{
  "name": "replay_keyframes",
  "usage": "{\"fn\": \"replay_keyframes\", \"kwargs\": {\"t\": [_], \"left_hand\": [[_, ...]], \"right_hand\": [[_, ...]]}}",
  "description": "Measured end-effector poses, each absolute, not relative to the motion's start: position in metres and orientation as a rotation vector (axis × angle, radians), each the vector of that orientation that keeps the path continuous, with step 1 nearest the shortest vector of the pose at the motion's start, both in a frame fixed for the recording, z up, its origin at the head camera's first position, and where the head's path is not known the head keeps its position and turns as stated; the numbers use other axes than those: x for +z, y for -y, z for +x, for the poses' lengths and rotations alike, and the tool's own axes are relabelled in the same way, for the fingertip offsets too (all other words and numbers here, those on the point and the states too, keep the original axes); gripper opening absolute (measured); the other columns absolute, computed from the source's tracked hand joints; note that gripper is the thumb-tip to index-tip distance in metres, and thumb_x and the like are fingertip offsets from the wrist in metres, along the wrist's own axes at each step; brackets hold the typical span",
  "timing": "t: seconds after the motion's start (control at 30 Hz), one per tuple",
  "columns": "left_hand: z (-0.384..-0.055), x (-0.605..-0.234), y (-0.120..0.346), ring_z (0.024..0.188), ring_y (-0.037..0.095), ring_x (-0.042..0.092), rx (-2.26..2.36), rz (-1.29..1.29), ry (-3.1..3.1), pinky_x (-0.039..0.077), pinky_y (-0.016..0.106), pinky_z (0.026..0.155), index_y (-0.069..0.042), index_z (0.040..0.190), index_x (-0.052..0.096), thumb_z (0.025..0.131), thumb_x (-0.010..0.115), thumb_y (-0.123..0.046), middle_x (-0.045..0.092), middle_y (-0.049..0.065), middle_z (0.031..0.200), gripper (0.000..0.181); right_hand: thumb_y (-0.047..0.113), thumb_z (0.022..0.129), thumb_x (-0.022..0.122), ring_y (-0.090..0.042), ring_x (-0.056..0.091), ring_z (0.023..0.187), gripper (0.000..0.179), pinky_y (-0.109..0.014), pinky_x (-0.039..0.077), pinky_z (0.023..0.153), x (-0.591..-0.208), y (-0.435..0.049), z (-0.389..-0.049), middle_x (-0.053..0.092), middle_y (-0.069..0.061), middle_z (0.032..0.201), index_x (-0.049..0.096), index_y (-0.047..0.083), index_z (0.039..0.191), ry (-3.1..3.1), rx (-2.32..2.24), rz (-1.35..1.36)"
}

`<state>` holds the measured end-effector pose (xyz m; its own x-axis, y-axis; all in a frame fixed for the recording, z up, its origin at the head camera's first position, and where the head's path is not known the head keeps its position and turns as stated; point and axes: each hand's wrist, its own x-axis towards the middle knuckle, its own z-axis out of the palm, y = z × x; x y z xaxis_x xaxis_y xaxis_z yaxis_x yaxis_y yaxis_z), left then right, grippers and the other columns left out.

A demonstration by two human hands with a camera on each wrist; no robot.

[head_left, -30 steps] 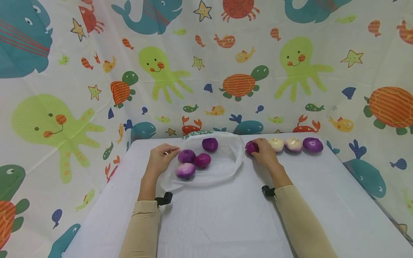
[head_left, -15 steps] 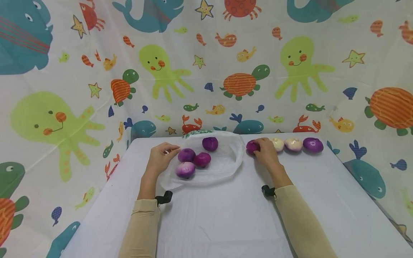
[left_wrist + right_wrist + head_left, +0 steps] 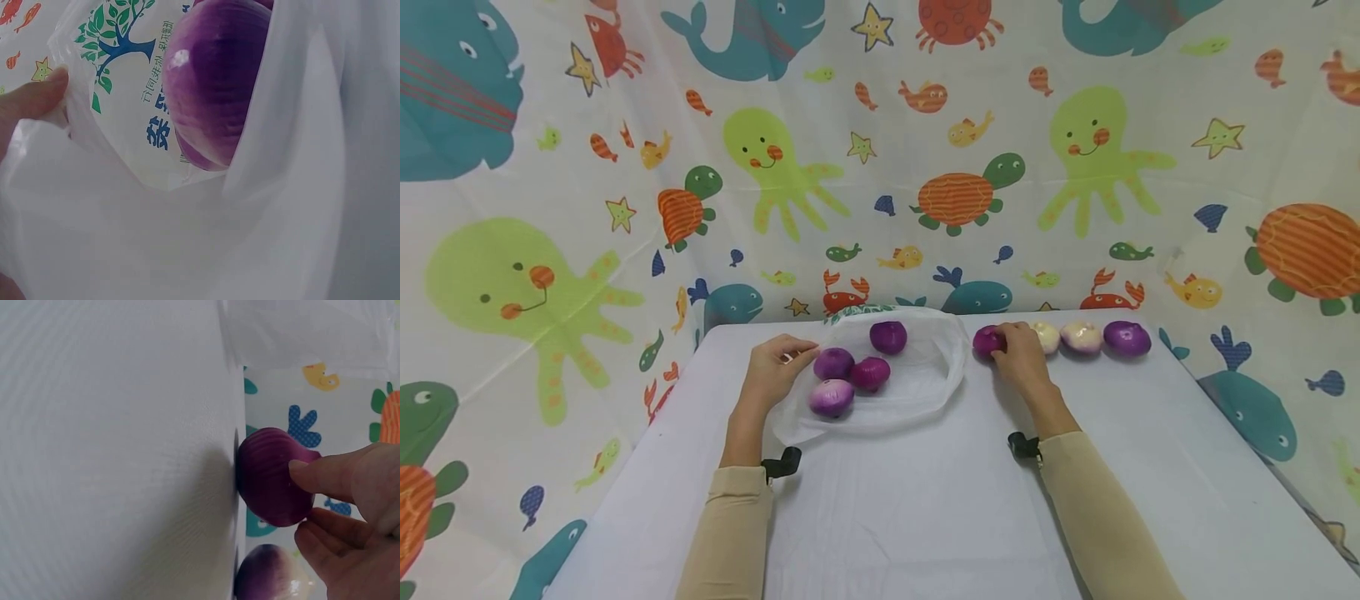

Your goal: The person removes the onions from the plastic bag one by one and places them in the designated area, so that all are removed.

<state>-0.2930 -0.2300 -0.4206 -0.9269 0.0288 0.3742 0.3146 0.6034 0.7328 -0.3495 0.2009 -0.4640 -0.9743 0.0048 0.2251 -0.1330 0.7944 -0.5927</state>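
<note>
My left hand [image 3: 772, 371] pinches the left edge of a thin white plastic bag [image 3: 917, 408], which lies with its mouth spread open. In the left wrist view, the thumb [image 3: 50, 90] lies against the bag's rim, near a printed green tree. Several purple onions sit inside the bag, one of them a pale-and-purple onion [image 3: 832, 398] at the front. Right of the bag, my right hand [image 3: 1021, 357] grips a dark red onion [image 3: 988, 342] between thumb and fingers. From the right wrist view, that onion [image 3: 275, 478] appears to rest on the table.
Beyond my right hand stand a cream-coloured onion [image 3: 1045, 337], a pale onion [image 3: 1082, 337] and a purple onion [image 3: 1127, 338] in a row near the back edge. The white table [image 3: 910, 517] meets a hanging cloth [image 3: 880, 250] printed with sea animals.
The dark red onion and my right hand's fingers have shifted very slightly to the right. My left hand and the bag look unmoved.
</note>
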Motion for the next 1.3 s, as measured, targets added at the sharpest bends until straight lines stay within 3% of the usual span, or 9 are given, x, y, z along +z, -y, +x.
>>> {"fn": "replay_keyframes", "kwargs": {"t": [0.6, 0.83, 0.97, 1.1, 1.3], "left_hand": [[-0.292, -0.422, 0.232, 0.097, 0.022, 0.064, -1.252, -0.271, 2.509, 0.053, 0.037, 0.089, -0.016, 0.112, 0.081, 0.097, 0.076, -0.025, 0.077, 0.003, 0.105, 0.018], [-0.293, -0.421, 0.233, 0.098, 0.022, 0.064, -1.246, -0.278, 2.502, 0.053, 0.037, 0.089, -0.016, 0.112, 0.081, 0.097, 0.076, -0.024, 0.078, 0.004, 0.106, 0.018], [-0.295, -0.421, 0.233, 0.099, 0.022, 0.064, -1.226, -0.286, 2.498, 0.054, 0.036, 0.088, -0.016, 0.111, 0.081, 0.097, 0.076, -0.024, 0.078, 0.003, 0.106, 0.017], [-0.295, -0.421, 0.233, 0.098, 0.021, 0.064, -1.220, -0.293, 2.497, 0.053, 0.034, 0.087, -0.015, 0.110, 0.081, 0.097, 0.076, -0.022, 0.078, 0.004, 0.106, 0.016], [-0.295, -0.421, 0.232, 0.097, 0.021, 0.065, -1.227, -0.298, 2.501, 0.053, 0.034, 0.087, -0.014, 0.110, 0.081, 0.097, 0.075, -0.020, 0.078, 0.004, 0.105, 0.015]], "right_hand": [[0.020, 0.099, 0.070, -0.043, 0.052, 0.129, 0.043, -0.061, 0.046, 0.110, -0.449, -0.188, -0.345, 0.056, -0.026, 0.139, 0.060, 0.001, 0.136, 2.572, 1.006, 0.174], [0.013, 0.095, 0.076, -0.036, 0.064, 0.105, 0.034, -0.053, 0.057, 0.091, -0.431, -0.166, -0.338, 0.067, -0.021, 0.119, 0.067, 0.000, 0.125, 2.207, 1.079, 0.487], [0.010, 0.095, 0.076, -0.029, 0.065, 0.101, 0.032, -0.049, 0.060, 0.083, -0.424, -0.144, -0.331, 0.070, -0.017, 0.113, 0.068, 0.002, 0.125, 2.161, 1.100, 0.702], [0.013, 0.097, 0.074, -0.027, 0.068, 0.106, 0.034, -0.048, 0.060, 0.091, -0.424, -0.121, -0.325, 0.072, -0.012, 0.119, 0.067, 0.006, 0.130, 2.289, 1.128, 0.891], [0.019, 0.099, 0.072, -0.026, 0.068, 0.113, 0.040, -0.044, 0.058, 0.097, -0.434, -0.091, -0.327, 0.070, -0.013, 0.128, 0.065, 0.007, 0.136, 2.540, 1.001, 0.922]]}}
